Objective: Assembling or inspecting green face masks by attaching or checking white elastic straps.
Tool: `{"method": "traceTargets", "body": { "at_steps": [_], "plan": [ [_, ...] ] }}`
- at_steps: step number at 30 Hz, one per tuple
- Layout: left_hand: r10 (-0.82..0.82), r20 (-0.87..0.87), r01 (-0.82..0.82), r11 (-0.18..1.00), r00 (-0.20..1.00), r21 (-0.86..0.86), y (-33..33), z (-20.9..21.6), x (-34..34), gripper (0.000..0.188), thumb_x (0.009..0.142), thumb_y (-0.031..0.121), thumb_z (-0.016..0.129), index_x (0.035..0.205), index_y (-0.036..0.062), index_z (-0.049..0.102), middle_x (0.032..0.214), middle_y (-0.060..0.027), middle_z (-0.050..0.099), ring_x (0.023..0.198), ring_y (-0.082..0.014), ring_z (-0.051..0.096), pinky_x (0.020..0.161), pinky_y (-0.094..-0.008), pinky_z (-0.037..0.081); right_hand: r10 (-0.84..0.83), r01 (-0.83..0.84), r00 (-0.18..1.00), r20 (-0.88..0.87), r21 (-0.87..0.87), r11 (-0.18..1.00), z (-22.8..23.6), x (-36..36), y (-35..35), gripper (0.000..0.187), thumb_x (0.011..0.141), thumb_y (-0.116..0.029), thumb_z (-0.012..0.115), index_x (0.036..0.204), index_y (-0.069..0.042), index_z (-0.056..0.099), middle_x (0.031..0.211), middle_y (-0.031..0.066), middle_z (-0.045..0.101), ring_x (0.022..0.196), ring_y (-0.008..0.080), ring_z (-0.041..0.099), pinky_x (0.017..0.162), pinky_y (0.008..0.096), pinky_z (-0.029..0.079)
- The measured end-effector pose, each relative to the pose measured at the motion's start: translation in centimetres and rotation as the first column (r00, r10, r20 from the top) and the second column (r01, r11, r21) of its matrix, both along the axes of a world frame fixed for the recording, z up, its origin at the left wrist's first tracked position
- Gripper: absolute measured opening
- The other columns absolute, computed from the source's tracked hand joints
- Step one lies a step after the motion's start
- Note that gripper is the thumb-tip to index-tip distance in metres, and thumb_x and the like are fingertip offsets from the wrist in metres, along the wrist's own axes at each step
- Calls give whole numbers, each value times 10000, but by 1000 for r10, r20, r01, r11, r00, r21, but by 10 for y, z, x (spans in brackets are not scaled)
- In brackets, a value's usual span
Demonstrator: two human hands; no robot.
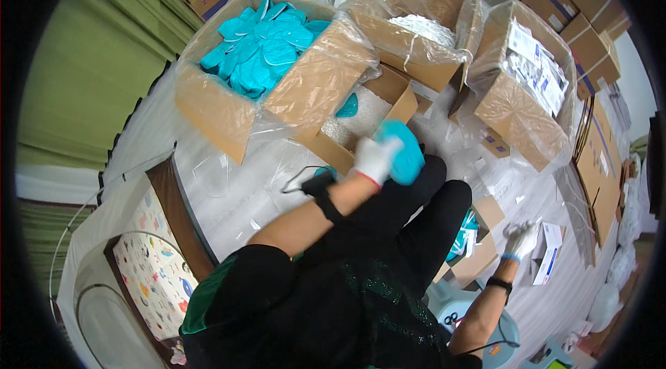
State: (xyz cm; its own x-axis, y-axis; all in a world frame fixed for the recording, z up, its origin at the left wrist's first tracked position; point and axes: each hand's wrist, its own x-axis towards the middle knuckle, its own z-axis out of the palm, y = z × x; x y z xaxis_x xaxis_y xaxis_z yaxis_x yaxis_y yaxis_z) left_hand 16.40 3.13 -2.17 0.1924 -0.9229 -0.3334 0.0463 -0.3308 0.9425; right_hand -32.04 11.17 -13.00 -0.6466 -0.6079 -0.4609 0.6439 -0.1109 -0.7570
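Note:
My left hand (374,161), in a white glove and blurred by motion, grips a flat, rounded turquoise pad (406,155) above my knees. Under it stands an open carton (397,89) with white material and another turquoise pad (347,106) inside. To the right, my white-gloved right hand (522,240) is held low with its fingers curled; what they hold, if anything, is too small to make out. Right beside it stands a small white and blue box (549,252). A small open carton (479,258) of turquoise packs lies between that hand and my knee.
A big lined carton (220,116) heaped with turquoise pads stands far left. Beyond are a carton (416,67) with white pieces and another (517,119) with white packets. A light blue stool (508,327) bearing scissors (452,319) is near right. A patterned, framed panel (156,265) stands left.

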Motion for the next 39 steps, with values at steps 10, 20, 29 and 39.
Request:
{"method": "traceTargets", "body": {
  "at_steps": [10,20,29,39],
  "plan": [
    [170,-982,-220,964,84,148,-154,-28,317,723,940,428,494,1477,60,180,1516,-103,257,1421,-200,169,1150,-296,165,65,-38,995,-73,324,945,115,159,30,290,901,-312,526,1101,-105,559,1018,106,598,794,229,563,533,334,468],
    [-715,235,742,563,658,-365,-40,-3,-46,381,836,117,620,1207,39,575,1187,-103,624,1062,-197,607,934,-309,467,448,-392,872,198,-264,881,160,163,0,231,966,-293,493,875,-98,578,576,-49,420,389,59,302,344,224,254],
    [-782,489,913,252,387,-321,-12,33,-120,742,706,263,728,1344,61,409,1317,-172,500,1206,-308,499,1020,-382,394,473,-432,843,254,-202,879,186,196,-3,216,966,-269,494,886,-87,578,593,-40,436,417,72,341,361,217,299],
    [-773,558,952,274,303,-138,11,8,-144,316,857,186,543,1147,63,511,1043,-213,619,937,-392,601,797,-464,485,485,-365,782,392,-343,866,168,183,3,196,975,-248,465,888,-99,558,603,-53,422,437,60,360,372,206,293]
  ]
}}
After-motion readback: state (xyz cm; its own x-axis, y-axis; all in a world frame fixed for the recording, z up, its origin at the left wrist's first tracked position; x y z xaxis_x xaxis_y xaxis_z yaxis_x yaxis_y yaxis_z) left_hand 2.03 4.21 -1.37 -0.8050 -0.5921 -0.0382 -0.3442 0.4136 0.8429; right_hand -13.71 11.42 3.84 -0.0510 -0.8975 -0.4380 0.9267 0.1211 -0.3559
